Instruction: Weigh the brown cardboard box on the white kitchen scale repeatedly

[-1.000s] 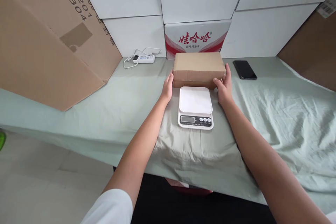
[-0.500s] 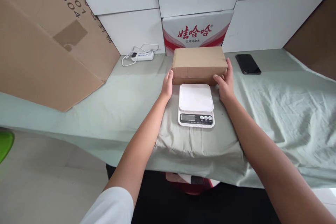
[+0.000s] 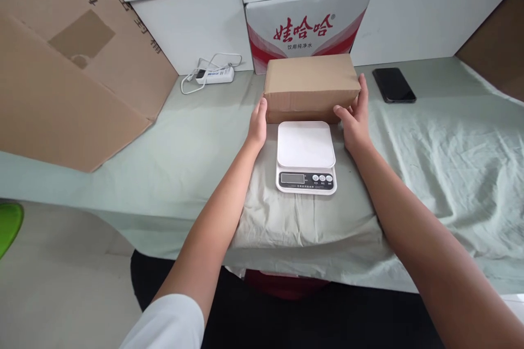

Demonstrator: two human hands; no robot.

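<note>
A brown cardboard box (image 3: 311,84) rests on the cloth-covered table, gripped at both ends between my hands. My left hand (image 3: 258,122) presses against its left end, thumb at the front corner. At the right end, my right hand (image 3: 355,117) has its thumb on the front face and its fingers along the side. Directly in front of the box lies a white kitchen scale (image 3: 306,158) with its plate bare. Its grey display (image 3: 292,178) shows no digits that I can make out. The box's underside and back are hidden.
A white box with red lettering (image 3: 305,27) stands behind, among stacked white boxes (image 3: 196,27). A power strip with a white cable (image 3: 215,75) lies left, a black phone (image 3: 394,85) right. A large carton (image 3: 53,103) takes up the table's left side.
My head view has come slightly closer and shifted, so the things sit higher in the picture. Both hands keep their hold on the cardboard box, with no clear movement against the scale.
</note>
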